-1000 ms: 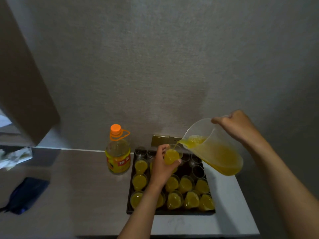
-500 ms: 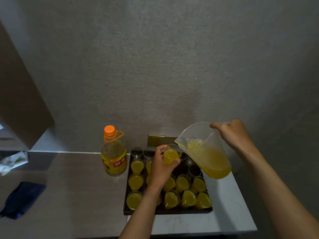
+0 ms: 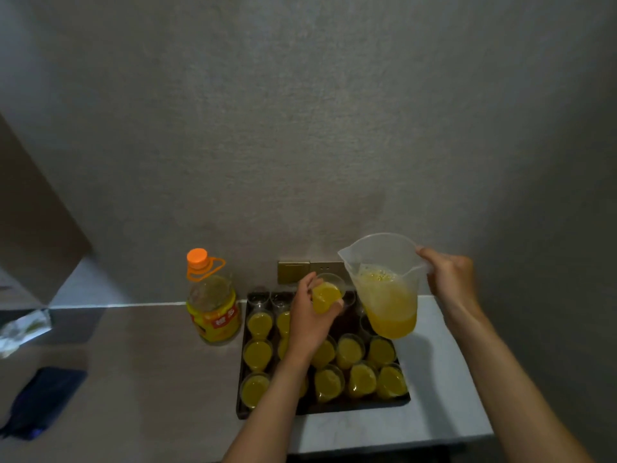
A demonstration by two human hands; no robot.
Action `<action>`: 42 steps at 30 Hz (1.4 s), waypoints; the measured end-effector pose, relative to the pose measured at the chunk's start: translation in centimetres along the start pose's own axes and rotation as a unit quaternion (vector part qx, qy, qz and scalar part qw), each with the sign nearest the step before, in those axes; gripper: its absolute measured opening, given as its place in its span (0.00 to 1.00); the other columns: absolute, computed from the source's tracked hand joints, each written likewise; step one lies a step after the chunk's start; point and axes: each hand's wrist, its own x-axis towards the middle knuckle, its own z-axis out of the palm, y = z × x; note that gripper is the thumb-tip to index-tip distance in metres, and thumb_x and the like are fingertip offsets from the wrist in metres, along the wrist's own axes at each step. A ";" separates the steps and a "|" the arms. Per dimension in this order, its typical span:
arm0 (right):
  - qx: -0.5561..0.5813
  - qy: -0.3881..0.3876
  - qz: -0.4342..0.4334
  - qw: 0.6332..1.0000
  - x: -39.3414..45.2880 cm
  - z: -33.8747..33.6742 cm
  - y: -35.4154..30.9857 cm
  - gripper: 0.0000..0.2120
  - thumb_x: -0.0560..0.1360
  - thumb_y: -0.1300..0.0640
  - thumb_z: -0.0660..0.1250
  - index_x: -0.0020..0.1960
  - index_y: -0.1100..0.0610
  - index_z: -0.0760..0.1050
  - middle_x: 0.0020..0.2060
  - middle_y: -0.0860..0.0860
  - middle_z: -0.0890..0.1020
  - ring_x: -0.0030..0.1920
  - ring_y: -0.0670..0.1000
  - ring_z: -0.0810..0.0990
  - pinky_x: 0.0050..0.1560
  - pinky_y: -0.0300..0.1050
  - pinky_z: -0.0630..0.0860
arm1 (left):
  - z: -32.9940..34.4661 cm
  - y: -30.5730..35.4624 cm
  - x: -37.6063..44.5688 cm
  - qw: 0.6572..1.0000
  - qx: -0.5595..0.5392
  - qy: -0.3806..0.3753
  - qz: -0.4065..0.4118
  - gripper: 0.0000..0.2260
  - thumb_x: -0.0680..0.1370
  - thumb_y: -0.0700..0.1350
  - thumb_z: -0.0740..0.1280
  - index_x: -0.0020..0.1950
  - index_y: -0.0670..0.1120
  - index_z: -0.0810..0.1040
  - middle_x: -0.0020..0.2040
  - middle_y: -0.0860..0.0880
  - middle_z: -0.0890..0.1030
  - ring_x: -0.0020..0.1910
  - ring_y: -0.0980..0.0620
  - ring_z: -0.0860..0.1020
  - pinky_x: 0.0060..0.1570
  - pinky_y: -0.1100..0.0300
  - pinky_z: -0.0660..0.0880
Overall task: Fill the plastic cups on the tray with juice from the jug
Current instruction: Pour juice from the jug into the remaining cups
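Grey textured wall fills most of what we see, with the desk (image 3: 133,362) running along the bottom and a brass switch plate (image 3: 295,271) right behind the tray (image 3: 242,409). That tray sits near the desk's front right part, with a pale strip of open surface to its right and lots of open room to the left. Our left hand (image 3: 309,320) grips a full cup (image 3: 325,297) lifted over the tray's back rows. Our right hand (image 3: 449,282) is wrapped round the handle of the jug (image 3: 384,289), about half full. Compared with a second ago, the jug has tipped back nearly upright and no juice is running. Most cups (image 3: 359,352) on the tray are full; a few at the back look empty. Beside the tray is a bottle (image 3: 212,302) with an orange cap, and we can't read its yellow label. A dark blue thing (image 3: 43,401) lies far left.
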 end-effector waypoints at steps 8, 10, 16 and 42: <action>0.068 0.084 0.006 0.994 -0.1 -0.8 2.8 0.16 0.77 0.57 0.72 0.33 0.60 0.72 0.23 0.50 0.65 0.25 0.50 0.61 0.28 0.41 0.59 | 1.2 -0.6 1.2 0.997 0.065 -0.036 0.014 0.35 0.73 0.49 0.77 0.77 0.55 0.65 0.66 0.60 0.75 0.65 0.58 0.76 0.64 0.55 0.76; 0.083 0.091 0.014 0.992 0.0 -1.1 3.5 0.16 0.77 0.58 0.72 0.33 0.60 0.72 0.23 0.51 0.65 0.26 0.50 0.61 0.29 0.42 0.60 | 1.6 -1.0 1.8 0.995 0.085 -0.041 0.017 0.36 0.73 0.49 0.78 0.77 0.55 0.65 0.67 0.58 0.76 0.64 0.55 0.76 0.65 0.51 0.76; 0.126 0.126 0.026 0.984 0.6 -2.0 4.8 0.22 0.77 0.59 0.71 0.28 0.56 0.66 0.20 0.47 0.64 0.24 0.49 0.60 0.31 0.43 0.59 | 2.7 -2.2 3.5 0.987 0.143 -0.069 0.022 0.36 0.71 0.48 0.78 0.77 0.53 0.66 0.67 0.54 0.74 0.65 0.53 0.75 0.66 0.49 0.76; 0.183 0.121 0.055 0.974 3.6 -5.2 7.9 0.24 0.78 0.61 0.70 0.25 0.54 0.70 0.18 0.43 0.68 0.19 0.41 0.64 0.30 0.43 0.62 | 7.6 -5.3 9.2 0.864 0.448 -0.227 0.047 0.36 0.68 0.49 0.80 0.72 0.48 0.69 0.67 0.50 0.70 0.66 0.49 0.72 0.62 0.58 0.73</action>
